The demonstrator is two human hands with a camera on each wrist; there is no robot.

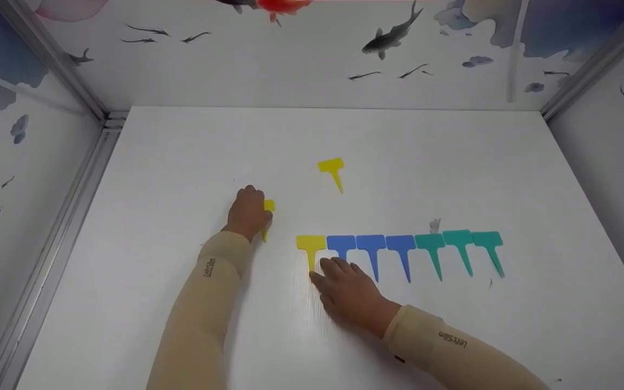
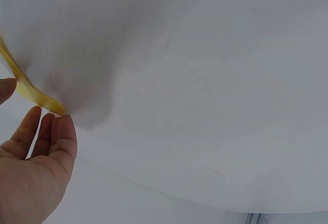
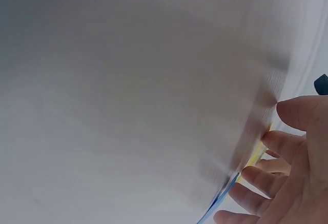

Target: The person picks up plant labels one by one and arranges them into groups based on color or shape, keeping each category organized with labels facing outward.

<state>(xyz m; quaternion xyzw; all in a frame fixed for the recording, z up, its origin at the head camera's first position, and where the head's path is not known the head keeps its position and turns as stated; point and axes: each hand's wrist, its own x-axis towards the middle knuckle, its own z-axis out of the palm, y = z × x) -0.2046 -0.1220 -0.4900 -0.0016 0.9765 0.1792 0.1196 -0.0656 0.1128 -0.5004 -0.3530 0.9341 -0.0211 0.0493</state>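
With thumb and fingers, my left hand (image 1: pixel 247 212) pinches a yellow T-shaped plant label (image 1: pixel 269 205), left of a row on the white table. In the left wrist view that label (image 2: pixel 43 100) lies between the thumb and the fingertips. The row starts with a yellow label (image 1: pixel 311 242), then three blue labels (image 1: pixel 371 242) and three green labels (image 1: pixel 430 241), heads side by side and stems toward me. My right hand (image 1: pixel 352 292) rests with relaxed fingers at the stems of the yellow and first blue labels, hiding part of the blue stem.
Another yellow label (image 1: pixel 331 166) lies alone farther back, slightly tilted. A small greyish mark (image 1: pixel 435 225) shows just behind the green labels. White panels with painted fish (image 1: pixel 390 38) enclose the table (image 1: pixel 193 146) at the back and sides.
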